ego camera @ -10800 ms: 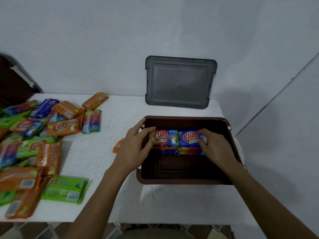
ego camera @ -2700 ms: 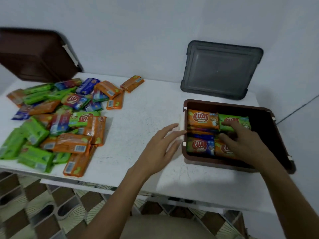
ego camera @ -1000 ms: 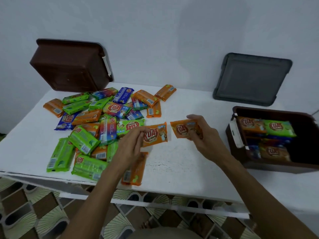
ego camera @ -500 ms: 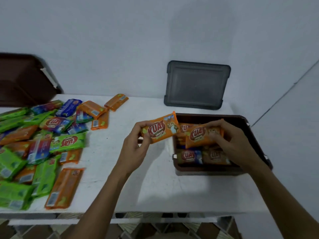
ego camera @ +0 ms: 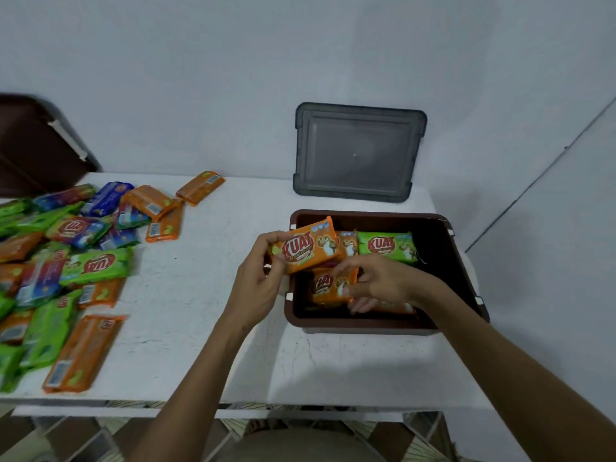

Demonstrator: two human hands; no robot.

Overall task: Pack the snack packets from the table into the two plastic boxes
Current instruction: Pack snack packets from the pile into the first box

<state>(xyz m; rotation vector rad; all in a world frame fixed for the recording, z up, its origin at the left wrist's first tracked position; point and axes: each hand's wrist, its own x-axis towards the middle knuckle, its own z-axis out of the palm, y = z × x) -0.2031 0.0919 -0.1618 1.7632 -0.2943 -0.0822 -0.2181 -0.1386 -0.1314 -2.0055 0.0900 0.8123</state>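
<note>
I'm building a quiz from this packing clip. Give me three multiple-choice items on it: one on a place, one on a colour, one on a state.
1. Where is the grey lid?
A. On the brown box
B. Leaning on the wall behind the brown box
C. Under the table

2. What colour is the packet in the left hand?
A. Orange
B. Blue
C. Green

3. What state is the brown box in?
A. Closed
B. Upside down
C. Open, holding packets

Answers: 1 B, it stands against the wall; 2 A, the held packet is orange; 3 C, a green packet lies inside.
</note>
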